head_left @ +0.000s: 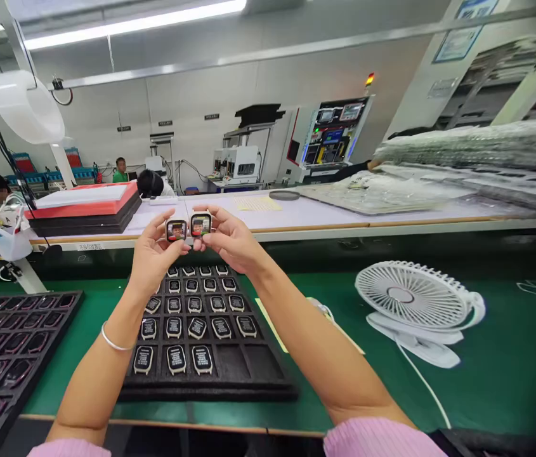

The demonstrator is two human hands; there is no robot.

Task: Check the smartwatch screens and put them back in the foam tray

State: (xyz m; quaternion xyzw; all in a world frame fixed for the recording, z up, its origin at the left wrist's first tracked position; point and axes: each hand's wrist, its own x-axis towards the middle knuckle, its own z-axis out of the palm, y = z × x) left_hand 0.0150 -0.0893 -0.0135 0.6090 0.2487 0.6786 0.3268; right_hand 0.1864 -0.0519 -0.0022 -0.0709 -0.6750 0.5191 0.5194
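My left hand (151, 254) is raised in front of me, fingers pinched around a small square watch body (176, 230) with a lit screen. Right beside it, my right hand (229, 241) pinches a second watch body (200, 225), also with a lit screen. The two pieces are held side by side, almost touching. Below them on the green mat lies a black tray (248, 365) with rows of several similar watch bodies; its two front right pockets are bare. A silver bangle sits on my left wrist.
Another black tray (58, 330) with pink-tinted pieces lies at the left. A white desk fan (410, 298) lies tilted on the mat to the right, its cable trailing forward. Behind is a raised shelf (344, 219) with stacked red and black trays (87, 209) and plastic-wrapped packs. Other people work at the far left.
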